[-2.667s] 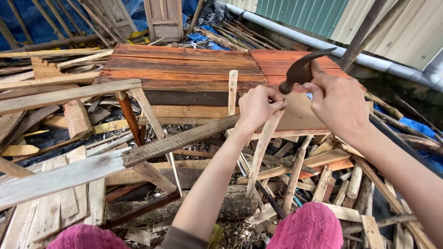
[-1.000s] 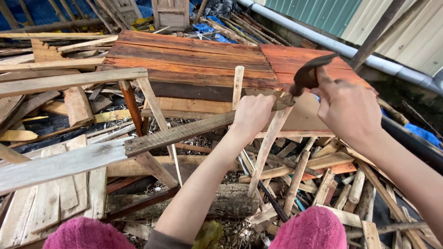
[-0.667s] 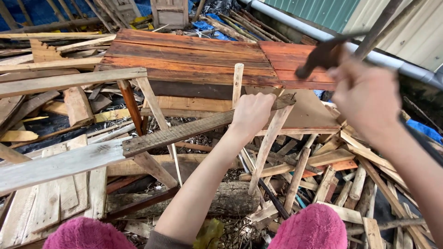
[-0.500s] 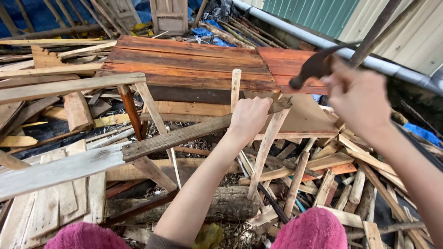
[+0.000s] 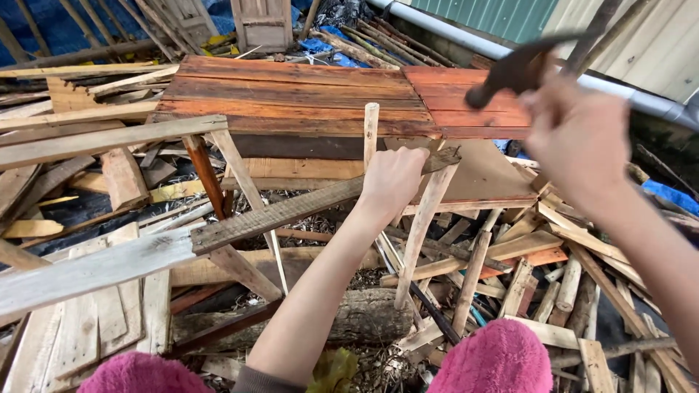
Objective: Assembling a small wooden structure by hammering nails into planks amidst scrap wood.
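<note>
Gripping tight, the left hand [image 5: 393, 182] is closing around the far end of a long grey plank [image 5: 240, 225], right at the centre of the frame. That plank is running down and left from the fist, and its tip is poking out just right of the knuckles, resting on a pale slat [image 5: 422, 233] that is leaning up from the pile below. Up in the upper right, the right hand [image 5: 582, 138] is blurring, wrapped around a dark hammer [image 5: 510, 69] whose head is pointing left, above the reddish board panel [image 5: 306, 94] and well apart from the plank. Scrap wood is lying everywhere underneath, a log [image 5: 364, 320] is sitting low in the middle, and two pink fuzzy slippers [image 5: 499, 360] are showing along the bottom edge.
</note>
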